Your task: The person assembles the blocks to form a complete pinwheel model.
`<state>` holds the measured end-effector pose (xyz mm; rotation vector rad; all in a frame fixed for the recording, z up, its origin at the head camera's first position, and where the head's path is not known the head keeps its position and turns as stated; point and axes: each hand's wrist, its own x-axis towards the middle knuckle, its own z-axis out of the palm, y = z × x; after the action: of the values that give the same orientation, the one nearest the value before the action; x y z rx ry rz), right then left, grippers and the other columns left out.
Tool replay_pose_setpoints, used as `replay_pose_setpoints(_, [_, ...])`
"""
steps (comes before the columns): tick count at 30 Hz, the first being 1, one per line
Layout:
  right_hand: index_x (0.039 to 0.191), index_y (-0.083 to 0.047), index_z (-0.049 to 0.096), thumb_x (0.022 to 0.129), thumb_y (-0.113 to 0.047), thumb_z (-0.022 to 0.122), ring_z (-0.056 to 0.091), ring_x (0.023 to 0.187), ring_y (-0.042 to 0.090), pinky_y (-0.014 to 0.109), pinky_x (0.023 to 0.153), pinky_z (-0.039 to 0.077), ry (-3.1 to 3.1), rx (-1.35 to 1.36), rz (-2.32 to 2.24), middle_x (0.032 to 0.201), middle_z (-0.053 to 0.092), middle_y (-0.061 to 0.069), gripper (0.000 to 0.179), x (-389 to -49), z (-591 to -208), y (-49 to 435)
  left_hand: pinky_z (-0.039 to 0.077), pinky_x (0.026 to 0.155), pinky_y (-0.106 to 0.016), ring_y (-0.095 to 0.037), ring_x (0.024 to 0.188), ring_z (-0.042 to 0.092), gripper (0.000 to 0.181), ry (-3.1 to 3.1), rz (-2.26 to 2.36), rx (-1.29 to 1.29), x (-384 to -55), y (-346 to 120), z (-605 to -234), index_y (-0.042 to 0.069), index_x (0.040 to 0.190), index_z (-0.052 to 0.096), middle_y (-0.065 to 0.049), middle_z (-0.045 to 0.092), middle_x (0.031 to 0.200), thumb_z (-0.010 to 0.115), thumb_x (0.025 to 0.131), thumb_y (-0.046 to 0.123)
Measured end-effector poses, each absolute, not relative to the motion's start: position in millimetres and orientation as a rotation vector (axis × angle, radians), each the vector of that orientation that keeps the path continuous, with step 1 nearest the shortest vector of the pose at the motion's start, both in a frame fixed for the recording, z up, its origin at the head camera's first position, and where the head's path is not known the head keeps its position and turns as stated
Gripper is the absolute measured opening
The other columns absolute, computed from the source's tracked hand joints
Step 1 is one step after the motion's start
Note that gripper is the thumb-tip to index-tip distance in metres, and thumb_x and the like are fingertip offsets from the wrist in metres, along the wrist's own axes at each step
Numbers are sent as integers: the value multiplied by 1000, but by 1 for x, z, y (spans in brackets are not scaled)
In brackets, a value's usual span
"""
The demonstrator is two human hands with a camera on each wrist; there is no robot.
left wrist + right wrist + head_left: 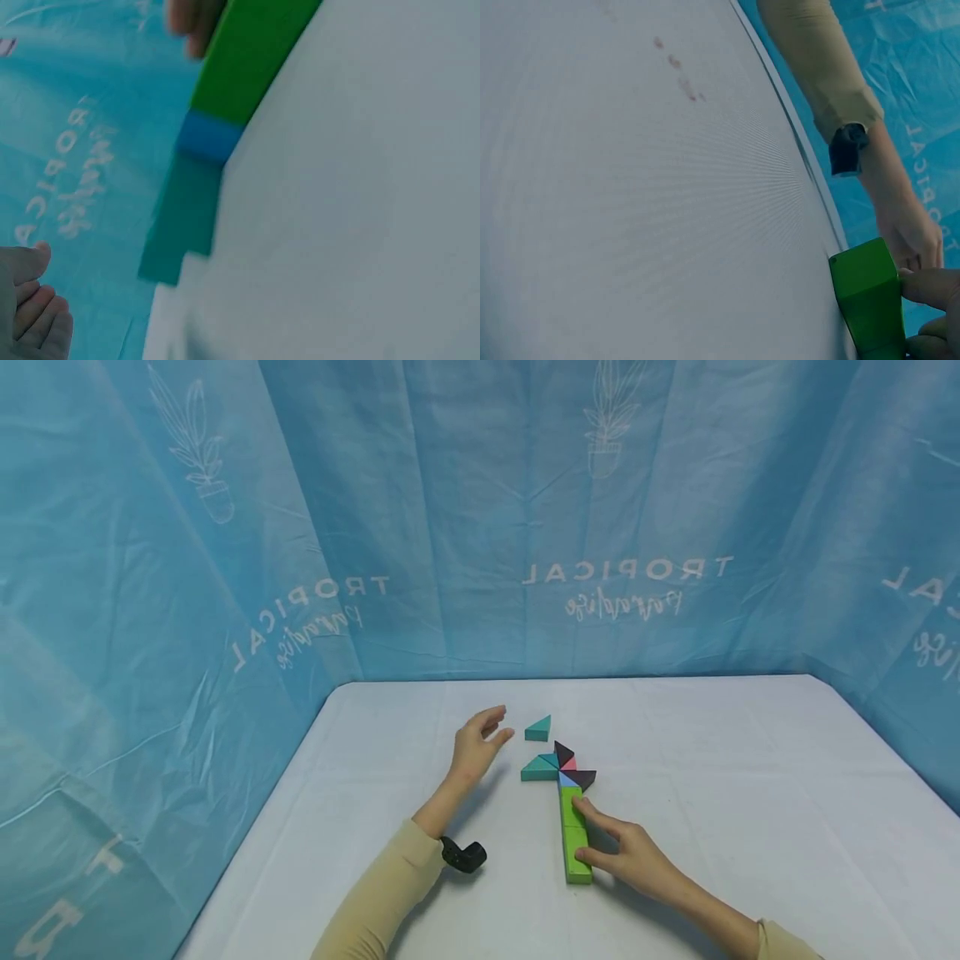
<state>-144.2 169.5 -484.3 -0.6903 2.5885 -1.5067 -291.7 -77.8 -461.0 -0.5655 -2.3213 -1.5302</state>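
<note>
My left hand (477,745) hovers at the left of a loose teal triangular block (537,730), fingers spread and holding nothing. My right hand (628,853) touches the right side of two green blocks (575,853) laid end to end, thumb nearer me and index finger farther off. Against their far end sits a blue triangle (567,780). Around it fan a large teal triangle (538,769), a smaller teal piece (551,758), black triangles (562,752) and a pink one (570,764). In the right wrist view, my thumb meets a green block (866,292).
A white cloth-covered table (712,827) lies under the blocks. Blue printed curtains (480,527) hang behind it and along both sides. A black device (465,856) is strapped at my left wrist, over the table.
</note>
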Motion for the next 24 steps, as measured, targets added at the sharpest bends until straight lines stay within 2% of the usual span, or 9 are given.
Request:
replay_pose_setpoints(6, [145, -8, 37, 85, -35, 69, 28, 134, 34, 54, 104, 27, 2596, -684, -1503, 147, 32, 16, 73, -145, -486, 170, 43, 97, -29, -30, 116, 54, 38, -2223, -1630, -387, -314, -114, -457, -7, 123, 56, -19, 58, 123, 65, 87, -2])
replay_pose_setpoints(10, [145, -9, 37, 85, -35, 69, 29, 134, 34, 54, 103, 27, 2601, -679, -1497, 146, 33, 16, 73, -144, -486, 170, 42, 99, -32, -33, 119, 51, 41, -2265, -1686, -323, -318, -134, -466, -9, 126, 52, -23, 55, 127, 64, 88, -1])
replay_pose_setpoints(18, [145, -10, 36, 85, -36, 70, 28, 135, 32, 53, 104, 27, 2591, -641, -1493, 147, 32, 14, 74, -144, -487, 170, 41, 100, -33, -34, 124, 46, 51, -2412, -1725, -361, -323, -147, -494, -11, 131, 47, -25, 48, 134, 67, 87, 4])
replay_pose_setpoints(24, [146, -10, 36, 84, -37, 70, 27, 135, 29, 52, 104, 28, 2602, -632, -1493, 147, 32, 13, 75, -147, -488, 171, 44, 97, -34, -34, 120, 51, 46, -2402, -1688, -407, -325, -142, -497, -10, 127, 53, -24, 53, 129, 68, 86, 3])
